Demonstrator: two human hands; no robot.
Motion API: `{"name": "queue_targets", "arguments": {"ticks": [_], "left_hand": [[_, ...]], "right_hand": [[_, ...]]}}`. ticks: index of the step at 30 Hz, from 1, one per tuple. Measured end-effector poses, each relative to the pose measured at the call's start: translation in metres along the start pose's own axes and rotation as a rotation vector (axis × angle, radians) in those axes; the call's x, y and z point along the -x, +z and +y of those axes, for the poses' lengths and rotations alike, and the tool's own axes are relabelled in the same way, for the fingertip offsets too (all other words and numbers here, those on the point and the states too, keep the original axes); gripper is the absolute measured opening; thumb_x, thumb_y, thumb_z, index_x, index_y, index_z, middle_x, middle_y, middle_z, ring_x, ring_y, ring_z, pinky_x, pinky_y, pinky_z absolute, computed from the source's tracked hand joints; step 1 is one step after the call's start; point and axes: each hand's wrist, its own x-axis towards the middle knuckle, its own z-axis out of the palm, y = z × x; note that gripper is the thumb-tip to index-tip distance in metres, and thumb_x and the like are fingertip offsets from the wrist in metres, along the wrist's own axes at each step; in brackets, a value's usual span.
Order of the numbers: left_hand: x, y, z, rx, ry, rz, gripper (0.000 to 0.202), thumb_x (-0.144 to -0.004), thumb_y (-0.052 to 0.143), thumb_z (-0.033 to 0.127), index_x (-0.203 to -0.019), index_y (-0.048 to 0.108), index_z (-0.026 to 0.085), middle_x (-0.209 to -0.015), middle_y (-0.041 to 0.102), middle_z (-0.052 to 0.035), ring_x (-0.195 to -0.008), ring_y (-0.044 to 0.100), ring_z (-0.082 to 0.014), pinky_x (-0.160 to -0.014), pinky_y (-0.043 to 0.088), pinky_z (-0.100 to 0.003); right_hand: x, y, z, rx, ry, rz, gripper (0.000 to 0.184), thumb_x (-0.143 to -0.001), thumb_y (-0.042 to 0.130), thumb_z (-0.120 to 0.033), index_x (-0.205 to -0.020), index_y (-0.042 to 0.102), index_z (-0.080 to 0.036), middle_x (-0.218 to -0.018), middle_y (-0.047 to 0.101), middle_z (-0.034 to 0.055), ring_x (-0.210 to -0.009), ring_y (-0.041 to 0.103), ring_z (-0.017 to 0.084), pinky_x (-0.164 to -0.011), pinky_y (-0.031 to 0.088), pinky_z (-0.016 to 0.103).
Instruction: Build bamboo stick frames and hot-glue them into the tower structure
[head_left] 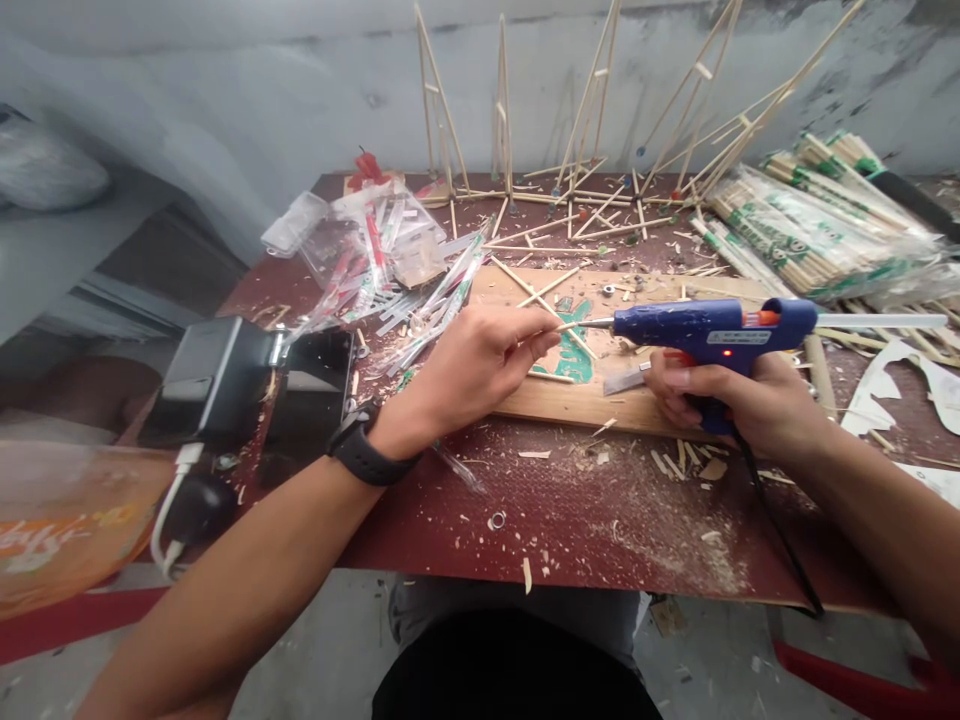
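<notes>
My right hand (739, 398) is wrapped round the grip of a blue hot glue gun (705, 325), with a clear glue stick poking out of its back. The metal nozzle points left. My left hand (480, 362), with a black watch on the wrist, pinches a short thin bamboo stick (564, 326) whose tip meets the nozzle. Both hands hover over a wooden board (570, 400) that carries crossed sticks and a green patch. A small metal blade (624, 379) lies on the board by my right fingers.
Tall frames of glued bamboo sticks (600, 120) lean on the wall at the back. Wrapped bundles of sticks (795, 225) lie back right, plastic packets (367, 250) back left. A black box (217, 380) with a white cable sits left. Shavings litter the dark red table (570, 520).
</notes>
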Motion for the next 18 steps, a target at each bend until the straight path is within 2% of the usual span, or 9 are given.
{"name": "queue_targets", "arguments": {"ticks": [4,13,18], "left_hand": [[-0.0003,-0.0002,0.0007,0.011,0.008,-0.006,0.020,-0.108,0.062,0.022,-0.099,0.079,0.015,-0.077,0.075,-0.0026,-0.071,0.067,-0.0139,-0.067,0.048,-0.026],[0.0000,-0.0006,-0.0002,0.012,0.001,-0.010,0.022,-0.108,0.061,0.024,-0.099,0.078,0.016,-0.078,0.075,-0.0027,-0.070,0.066,-0.0136,-0.067,0.048,-0.026],[-0.0001,-0.0010,0.0004,0.008,-0.006,-0.015,0.022,-0.109,0.060,0.025,-0.100,0.079,0.017,-0.078,0.075,-0.0027,-0.072,0.068,-0.0141,-0.069,0.050,-0.027]], "right_hand": [[-0.0009,-0.0009,0.0007,0.008,-0.004,-0.003,0.045,-0.091,0.077,-0.047,-0.061,0.055,-0.021,-0.054,0.051,-0.0005,-0.049,0.045,0.010,-0.049,0.031,0.032],[-0.0028,-0.0026,-0.0011,0.033,-0.040,-0.040,0.056,-0.088,0.082,-0.066,-0.061,0.057,-0.024,-0.052,0.050,-0.0001,-0.047,0.044,0.011,-0.047,0.030,0.033],[-0.0025,-0.0029,-0.0007,0.041,-0.036,-0.041,0.057,-0.087,0.082,-0.069,-0.063,0.056,-0.024,-0.052,0.051,-0.0001,-0.047,0.045,0.012,-0.046,0.030,0.033]]}}
